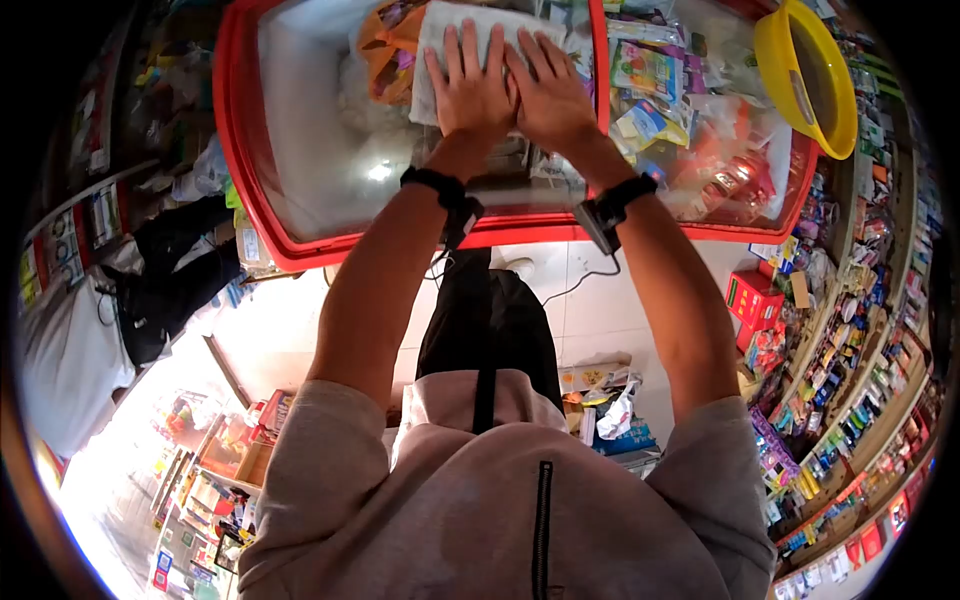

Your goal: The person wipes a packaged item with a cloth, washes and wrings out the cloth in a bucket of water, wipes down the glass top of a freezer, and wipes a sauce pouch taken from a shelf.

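Observation:
Both hands lie side by side on a white cloth (426, 97), which rests on the glass top of a red-framed freezer (330, 243). My left hand (474, 88) is flat on the cloth with its fingers stretched out and slightly apart. Against it, my right hand (552, 92) also lies flat, fingers extended, over the cloth's right part. The thumbs meet or nearly meet. An orange bag (388, 50) shows just left of the cloth. Packaged goods (645, 75) are visible through the glass to the right.
A yellow basin (843, 80) stands at the freezer's right corner. Shelves of small goods (850, 400) curve along the right side. A red box (753, 298) is below the freezer's right end. Dark and white fabric (160, 290) hangs at left. Cables run from both wrist straps.

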### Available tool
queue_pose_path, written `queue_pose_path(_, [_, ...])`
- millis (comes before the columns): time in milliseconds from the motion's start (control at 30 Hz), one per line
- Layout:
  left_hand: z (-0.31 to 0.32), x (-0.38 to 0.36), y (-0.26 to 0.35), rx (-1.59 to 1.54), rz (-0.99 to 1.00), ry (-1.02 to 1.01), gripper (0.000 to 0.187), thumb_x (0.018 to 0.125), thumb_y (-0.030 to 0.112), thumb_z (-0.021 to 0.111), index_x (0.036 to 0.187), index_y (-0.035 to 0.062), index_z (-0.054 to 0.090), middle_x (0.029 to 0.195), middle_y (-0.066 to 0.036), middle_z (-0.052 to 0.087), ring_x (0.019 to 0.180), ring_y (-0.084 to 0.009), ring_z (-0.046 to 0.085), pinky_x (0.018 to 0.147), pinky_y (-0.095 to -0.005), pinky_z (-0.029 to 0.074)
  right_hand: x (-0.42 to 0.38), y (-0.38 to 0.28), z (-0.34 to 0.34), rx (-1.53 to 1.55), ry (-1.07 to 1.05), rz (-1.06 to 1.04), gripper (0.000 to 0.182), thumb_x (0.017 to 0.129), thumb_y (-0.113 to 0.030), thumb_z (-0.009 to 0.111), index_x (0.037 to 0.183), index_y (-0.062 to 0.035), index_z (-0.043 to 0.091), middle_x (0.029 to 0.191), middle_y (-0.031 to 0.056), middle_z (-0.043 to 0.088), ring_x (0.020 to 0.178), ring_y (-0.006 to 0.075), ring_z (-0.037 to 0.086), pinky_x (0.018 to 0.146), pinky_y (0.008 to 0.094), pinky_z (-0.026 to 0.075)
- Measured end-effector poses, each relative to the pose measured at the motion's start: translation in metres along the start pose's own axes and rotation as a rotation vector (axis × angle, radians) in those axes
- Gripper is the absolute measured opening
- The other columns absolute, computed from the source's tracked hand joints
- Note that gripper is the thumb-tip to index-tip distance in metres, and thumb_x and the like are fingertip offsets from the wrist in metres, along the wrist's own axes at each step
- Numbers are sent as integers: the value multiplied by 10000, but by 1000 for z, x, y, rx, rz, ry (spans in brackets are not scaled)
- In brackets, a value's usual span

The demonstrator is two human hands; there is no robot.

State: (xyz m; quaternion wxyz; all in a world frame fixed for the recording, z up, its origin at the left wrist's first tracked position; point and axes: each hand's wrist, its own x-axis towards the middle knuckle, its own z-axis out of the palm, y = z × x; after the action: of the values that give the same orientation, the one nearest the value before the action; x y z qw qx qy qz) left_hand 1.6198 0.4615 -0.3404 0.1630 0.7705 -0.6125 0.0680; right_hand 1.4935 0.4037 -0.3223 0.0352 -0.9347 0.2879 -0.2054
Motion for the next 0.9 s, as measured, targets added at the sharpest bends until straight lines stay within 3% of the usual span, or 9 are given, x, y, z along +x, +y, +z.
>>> queue_pose_path(167, [19,86,-9,-69,80,54,785,871,347,655,1545,176,290,1564,-177,278,1453,-397,225,1159,-620,104,64,63,21,-49,126,-21,511,875,-267,636,1329,-46,553,1439,210,485,1338,395,434,1112,513,344])
queue_pose_path(200, [25,103,-10,-70,83,49,785,871,347,655,1545,176,290,1564,-177,278,1453,-397,225,1159,-620,104,84,68,-5,-143,28,-95,520,885,-283,575,1301,30,554,1339,228,554,1289,409,473,1126,526,314])
queue_pose_path(267, [42,135,-10,-54,63,193,629,879,361,542,1450,110,457,1509,-216,399,1418,-401,318,1168,-603,164,106,95,6,-130,41,-90,525,876,-289,584,1294,28,560,1340,231,551,1286,410,475,1122,526,316])
queue_pose_path(433, [90,198,-13,33,98,182,613,903,351,510,1463,110,441,1523,-223,376,1426,-401,305,1164,-604,163,145,153,45,-172,36,-157,505,852,-240,583,1275,36,565,1315,208,547,1263,416,477,1109,509,331])
queue_pose_path(633, [72,189,-15,-59,138,-16,753,835,389,601,1493,95,384,1537,-215,349,1451,-392,255,1178,-579,116,138,117,13,-39,-71,92,655,803,-324,634,1331,48,521,1358,232,518,1307,402,439,1153,481,289])
queue_pose_path(700, [60,175,-17,-69,213,71,742,849,393,578,1493,84,379,1537,-213,344,1456,-390,246,1183,-584,91,130,110,15,-268,-232,81,790,763,-421,686,1377,35,486,1403,247,487,1328,424,409,1176,492,249])
queue_pose_path(733, [53,162,-16,-80,231,73,748,848,405,575,1493,81,378,1538,-212,345,1460,-385,240,1183,-591,85,117,98,12,-257,-45,73,697,806,-337,733,1365,16,512,1309,187,573,1227,347,518,1112,438,345])
queue_pose_path(833, [51,122,-15,13,249,136,798,835,456,584,1500,76,362,1550,-196,337,1473,-378,215,1187,-598,80,74,60,2,-79,3,164,551,842,-293,671,1313,-30,558,1434,230,481,1321,403,446,1097,508,360])
queue_pose_path(900, [14,84,-9,-74,280,-82,793,868,341,653,1553,179,287,1584,-164,255,1467,-392,204,1166,-616,94,39,40,10,-78,53,179,587,818,-288,684,1320,-17,544,1429,246,478,1307,409,450,1077,514,376])
